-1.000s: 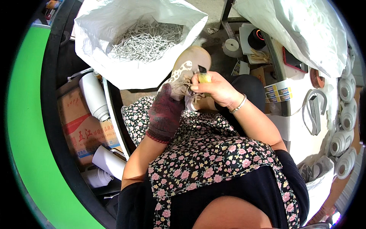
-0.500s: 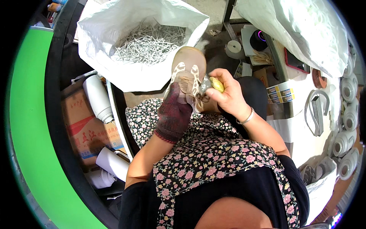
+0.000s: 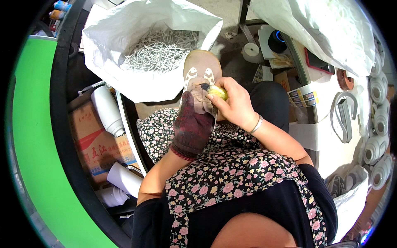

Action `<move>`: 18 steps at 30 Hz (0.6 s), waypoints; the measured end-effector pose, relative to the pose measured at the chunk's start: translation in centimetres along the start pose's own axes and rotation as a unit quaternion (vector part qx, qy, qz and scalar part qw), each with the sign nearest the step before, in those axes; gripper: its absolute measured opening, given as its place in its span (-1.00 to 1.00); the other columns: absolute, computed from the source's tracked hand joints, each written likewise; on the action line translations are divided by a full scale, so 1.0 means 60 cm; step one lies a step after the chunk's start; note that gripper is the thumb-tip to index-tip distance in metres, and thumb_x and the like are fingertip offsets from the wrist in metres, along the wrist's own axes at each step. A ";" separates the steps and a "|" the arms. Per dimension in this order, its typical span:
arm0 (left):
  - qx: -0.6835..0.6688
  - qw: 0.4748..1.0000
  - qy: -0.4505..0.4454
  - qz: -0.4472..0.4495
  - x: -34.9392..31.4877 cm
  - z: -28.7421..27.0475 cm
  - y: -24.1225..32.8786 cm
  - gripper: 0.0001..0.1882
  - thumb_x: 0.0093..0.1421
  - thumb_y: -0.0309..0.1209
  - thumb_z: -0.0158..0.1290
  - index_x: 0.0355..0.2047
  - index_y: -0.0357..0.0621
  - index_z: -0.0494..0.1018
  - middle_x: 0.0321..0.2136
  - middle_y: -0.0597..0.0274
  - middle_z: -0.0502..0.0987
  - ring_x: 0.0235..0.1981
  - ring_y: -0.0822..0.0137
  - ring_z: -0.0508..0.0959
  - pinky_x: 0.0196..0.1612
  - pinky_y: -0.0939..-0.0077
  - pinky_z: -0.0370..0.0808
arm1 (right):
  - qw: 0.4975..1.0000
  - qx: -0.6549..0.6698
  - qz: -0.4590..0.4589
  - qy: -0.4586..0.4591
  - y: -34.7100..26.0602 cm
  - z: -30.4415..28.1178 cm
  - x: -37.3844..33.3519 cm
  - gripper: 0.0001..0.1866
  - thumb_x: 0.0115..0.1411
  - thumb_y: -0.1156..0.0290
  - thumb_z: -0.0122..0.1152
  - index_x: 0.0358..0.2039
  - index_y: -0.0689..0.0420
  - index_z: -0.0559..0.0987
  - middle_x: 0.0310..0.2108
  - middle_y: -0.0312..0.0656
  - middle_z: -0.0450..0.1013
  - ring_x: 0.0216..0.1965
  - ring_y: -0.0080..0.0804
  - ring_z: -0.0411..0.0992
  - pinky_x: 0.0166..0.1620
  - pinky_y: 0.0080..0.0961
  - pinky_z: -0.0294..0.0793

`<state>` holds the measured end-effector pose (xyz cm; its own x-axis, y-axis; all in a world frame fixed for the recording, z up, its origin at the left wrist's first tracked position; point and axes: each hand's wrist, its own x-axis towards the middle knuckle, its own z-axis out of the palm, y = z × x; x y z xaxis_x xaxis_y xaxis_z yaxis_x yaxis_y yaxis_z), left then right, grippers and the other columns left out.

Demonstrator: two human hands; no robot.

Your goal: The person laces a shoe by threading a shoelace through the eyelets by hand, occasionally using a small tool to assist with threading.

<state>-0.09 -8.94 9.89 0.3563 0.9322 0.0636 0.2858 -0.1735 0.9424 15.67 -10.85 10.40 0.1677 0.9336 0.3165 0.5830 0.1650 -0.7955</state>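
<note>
A beige-grey shoe [image 3: 202, 62] with spotted trim and laces is held over my lap, its toe pointing away from me. My left hand [image 3: 192, 128], in a dark red and black knit glove, is closed round its heel end, the thumb lying on the upper. In my bare right hand [image 3: 236, 103], thumb and fingers pinch a small yellow piece [image 3: 219, 91] with a dark tip; its exact kind is unclear. That tip meets the shoe's upper near the laces. A floral apron [image 3: 231, 173] spreads beneath both hands.
Beyond the shoe stands an open white sack [image 3: 109, 62] of thin silver pins. Green-topped furniture [image 3: 35, 136] borders the left, near white mugs [image 3: 124, 177] and a carton [image 3: 95, 140]. The right-hand table [image 3: 316, 140] carries handle-shaped parts [image 3: 344, 115] and a red-edged phone [image 3: 319, 62].
My right hand has moved left with the yellow piece, from beside the shoe onto its upper. The laces lie differently, and the shoe has shifted slightly.
</note>
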 end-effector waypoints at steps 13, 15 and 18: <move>-0.434 0.866 -0.003 -0.249 0.009 -0.004 0.037 -0.59 0.34 -0.26 -0.13 0.06 -0.30 0.31 -0.11 0.09 0.49 -0.14 0.27 0.52 -0.03 0.38 0.46 | 0.972 0.176 0.152 0.024 0.048 -0.017 0.019 -0.80 0.12 0.47 0.28 -0.32 0.21 0.43 -0.42 -0.33 0.44 -0.40 -0.66 0.36 -0.31 -0.68 0.40; -0.365 0.901 -0.002 -0.234 0.002 -0.004 -0.005 -0.58 0.31 -0.29 -0.10 0.07 -0.35 0.31 -0.08 0.03 0.49 -0.09 0.21 0.52 0.01 0.34 0.46 | 0.936 0.291 0.195 0.041 0.076 -0.022 0.010 -0.77 0.07 0.40 0.32 -0.34 0.21 0.47 -0.47 -0.30 0.45 -0.42 -0.62 0.37 -0.31 -0.60 0.41; -0.316 0.933 -0.022 -0.172 -0.002 -0.012 -0.041 -0.56 0.31 -0.28 -0.10 0.09 -0.35 0.29 -0.05 0.02 0.48 -0.07 0.21 0.52 0.02 0.35 0.47 | 0.961 0.164 0.212 0.073 0.091 -0.054 0.011 -0.80 0.11 0.41 0.29 -0.35 0.23 0.47 -0.45 -0.33 0.44 -0.41 -0.68 0.35 -0.30 -0.67 0.39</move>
<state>-1.46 -8.40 7.77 0.3806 0.8820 -0.2779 -0.1859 0.3674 0.9113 21.57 -10.38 7.95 0.4582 0.8886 -0.0217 0.1600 -0.1065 -0.9814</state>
